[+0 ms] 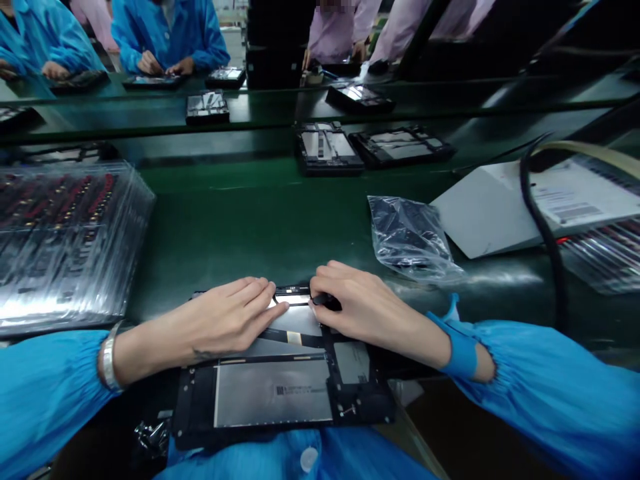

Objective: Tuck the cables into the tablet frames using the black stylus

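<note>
An opened tablet [273, 393] with silver battery panels lies in front of me at the bench's near edge. My left hand [235, 317] rests on its upper left part, fingers stretched out, with the fingertips and thumb by a thin black strip [295, 305] near the far edge. At the upper right of the tablet my right hand [357, 297] is closed, thumb and fingers pinching a small black piece [327, 302]. Its exact kind is mostly hidden by the fingers. A dark ribbon with a pale yellow patch [295, 338] crosses the tablet below my hands.
Stacked clear plastic trays [65, 247] of small parts stand at left. A clear plastic bag [413, 237] and a grey-white folder [500, 207] lie at right, near a black cable [543, 227]. Beyond are more opened devices [330, 150] and co-workers in blue [170, 37] and pink.
</note>
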The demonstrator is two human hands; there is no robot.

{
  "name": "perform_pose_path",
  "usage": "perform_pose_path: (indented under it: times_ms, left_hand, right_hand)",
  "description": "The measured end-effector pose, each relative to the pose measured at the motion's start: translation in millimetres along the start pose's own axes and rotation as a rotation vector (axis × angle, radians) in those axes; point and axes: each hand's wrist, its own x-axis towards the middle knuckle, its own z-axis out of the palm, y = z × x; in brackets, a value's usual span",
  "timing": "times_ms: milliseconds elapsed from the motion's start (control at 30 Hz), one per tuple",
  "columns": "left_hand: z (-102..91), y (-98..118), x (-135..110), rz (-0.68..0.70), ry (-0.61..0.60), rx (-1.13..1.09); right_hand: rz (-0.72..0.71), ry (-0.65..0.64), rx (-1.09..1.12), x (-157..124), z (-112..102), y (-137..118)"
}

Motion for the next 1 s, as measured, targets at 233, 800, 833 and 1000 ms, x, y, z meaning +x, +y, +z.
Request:
perform_pose_path:
  times_ms: [233,800,833,1000]
  left_hand:
    - [-0.1,5.1,35.6,-0.067,-0.091,0.023]
    - [16.6,-46.4,29.1,-0.717,-0.305,-1.07]
    - [13.3,-48.7,28.5,-0.728,-0.311,-1.066]
    - [-9.2,-59.0,24.8,-0.681,-0.259,-1.077]
  right_hand:
    - [-0.218,0.602,0.144,-27.1,-10.0,-4.5]
    - [-0.578,0.671,0.704,-46.6,71.9,-91.1]
    - [-0.556,0.678,0.695,-45.9,72.1,-90.0]
    - [-0.461,0.648,0.684,-42.1,74.6,-88.0]
